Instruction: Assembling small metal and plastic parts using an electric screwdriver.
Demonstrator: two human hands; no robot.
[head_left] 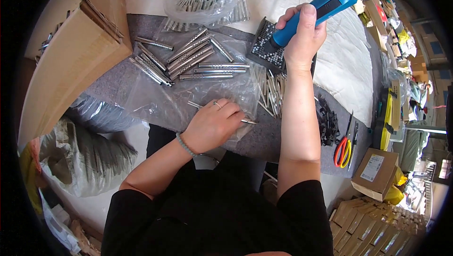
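Metal rods (188, 58) lie left of the tray (265, 43), scissors (343, 148) far right

Materials on the counter.
Glossy metal rods (188, 58) on clear crinkled plastic film (160, 100); smooth blue plastic driver (325, 6); matt grey felt mat (113, 79).

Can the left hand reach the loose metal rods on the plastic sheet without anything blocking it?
Probably yes. The left hand lies on the plastic sheet, already on one metal rod. The loose metal rods lie further up the sheet, with only bare plastic between.
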